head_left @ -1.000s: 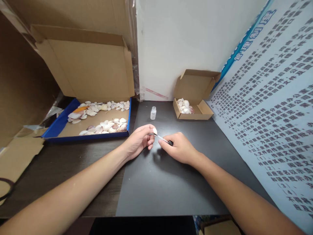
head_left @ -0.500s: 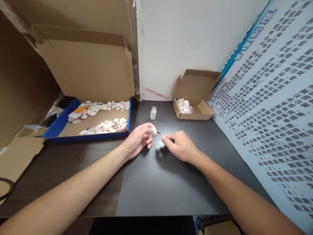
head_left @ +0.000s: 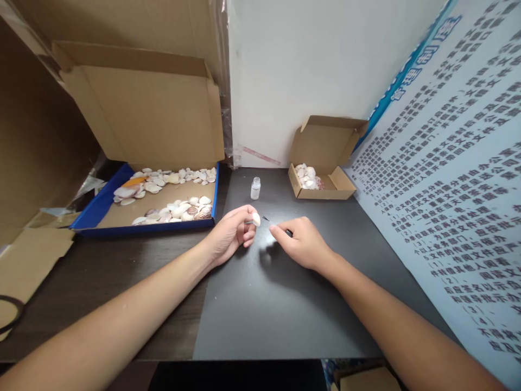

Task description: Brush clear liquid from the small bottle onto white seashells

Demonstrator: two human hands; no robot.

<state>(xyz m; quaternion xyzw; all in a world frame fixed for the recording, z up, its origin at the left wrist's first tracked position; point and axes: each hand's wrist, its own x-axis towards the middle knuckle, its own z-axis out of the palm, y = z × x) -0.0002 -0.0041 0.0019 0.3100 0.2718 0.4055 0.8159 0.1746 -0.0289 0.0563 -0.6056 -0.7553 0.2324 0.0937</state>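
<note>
A dark table (head_left: 163,309), partly covered by a smooth grey mat (head_left: 264,320), spreads beneath the person's arms, while a large printed panel (head_left: 443,179) stands at three o'clock from the hands. At ten o'clock an open blue-sided cardboard box (head_left: 96,216) holds two groups of seashells (head_left: 185,210), pale ones mostly, with one orange piece. At one o'clock sits a smaller open cardboard box (head_left: 321,193) with whitish shells (head_left: 307,177) in its left part. The right hand (head_left: 303,244) is closed around a small black-handled brush, and the left hand (head_left: 233,233) pinches a white seashell between thumb and forefinger, above the mat. An uncapped clear bottle (head_left: 255,189) stands upright at twelve o'clock. The pinched white seashell (head_left: 256,219) has the small black-handled brush (head_left: 289,233) at three o'clock, its thin dark tip just beside the shell's edge, apart from it.
</note>
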